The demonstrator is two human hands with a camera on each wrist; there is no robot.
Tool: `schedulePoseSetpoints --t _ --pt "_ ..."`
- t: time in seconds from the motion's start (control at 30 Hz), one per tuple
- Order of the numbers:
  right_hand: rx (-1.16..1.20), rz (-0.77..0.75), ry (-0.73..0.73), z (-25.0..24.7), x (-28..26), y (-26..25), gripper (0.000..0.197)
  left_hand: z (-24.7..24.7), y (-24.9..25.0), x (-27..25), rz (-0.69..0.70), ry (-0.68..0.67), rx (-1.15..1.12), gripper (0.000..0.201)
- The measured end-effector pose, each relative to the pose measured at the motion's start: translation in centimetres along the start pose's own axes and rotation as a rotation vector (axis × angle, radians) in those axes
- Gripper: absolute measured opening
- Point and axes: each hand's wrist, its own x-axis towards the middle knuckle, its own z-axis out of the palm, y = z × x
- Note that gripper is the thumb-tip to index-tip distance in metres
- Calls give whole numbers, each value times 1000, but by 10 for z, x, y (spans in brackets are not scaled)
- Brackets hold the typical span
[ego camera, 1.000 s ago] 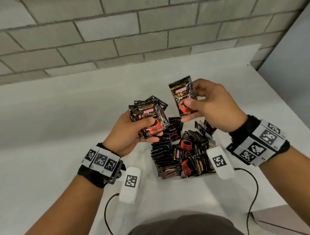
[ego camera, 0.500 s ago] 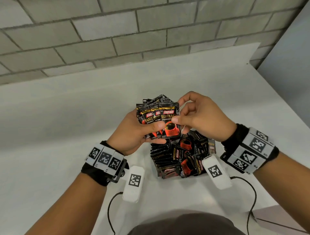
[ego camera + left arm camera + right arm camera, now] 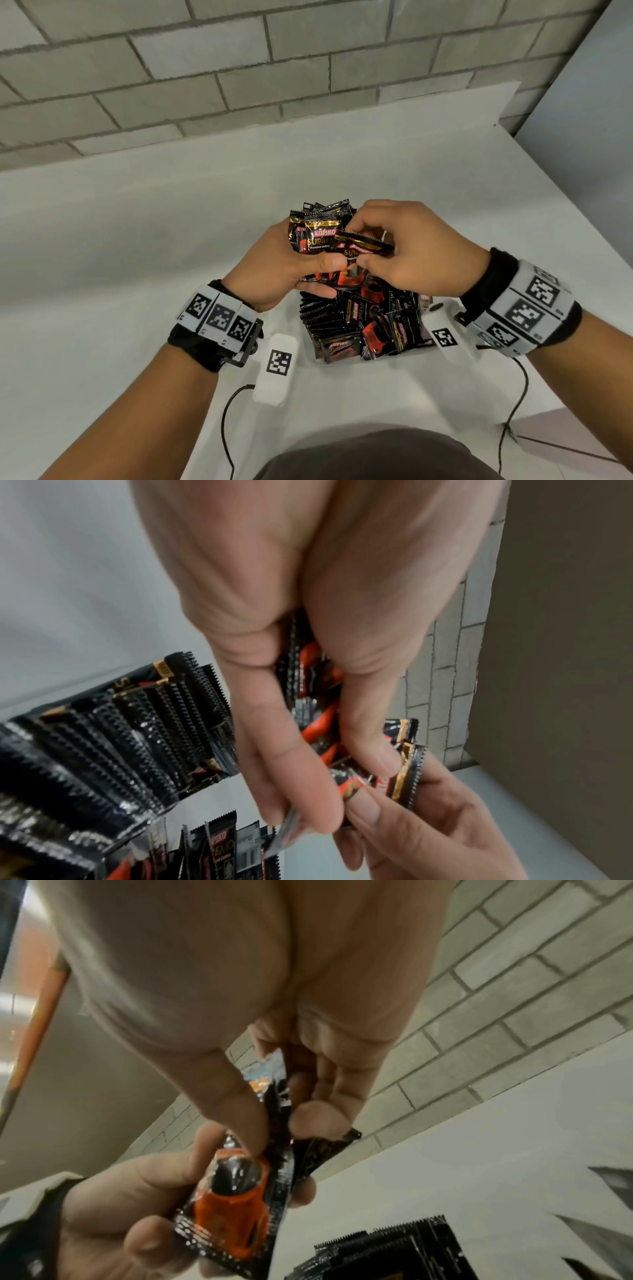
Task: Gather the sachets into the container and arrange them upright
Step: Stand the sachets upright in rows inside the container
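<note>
**Head view: one more sachet joins the bundle**

Left hand (image 3: 279, 270) curled round a stack of sachets (image 3: 317, 231), faces squared, probably for placing upright together. Right hand (image 3: 411, 255) pinching a single sachet (image 3: 363, 245) by thumb and fingers, laid tilted against the stack's front. Held just above the container (image 3: 426, 303), clear-walled, barely visible, partly filled with standing and slumped sachets.
</note>
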Motion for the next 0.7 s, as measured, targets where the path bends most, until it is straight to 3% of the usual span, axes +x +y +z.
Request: schedulePoseSetpoints --t 0.1,0.27,0.43,0.7 --pt "5 116 16 -6 4 1 14 -6 1 -2 18 6 -49 51" --pt "-11 249 -1 -19 9 20 12 -31 -5 -10 68 169 -103 41" --pt "-169 240 -104 -8 14 35 10 -46 -11 -18 75 252 -134 42" --pt "-333 214 -274 26 32 37 23 -48 -14 -23 79 252 -95 40"
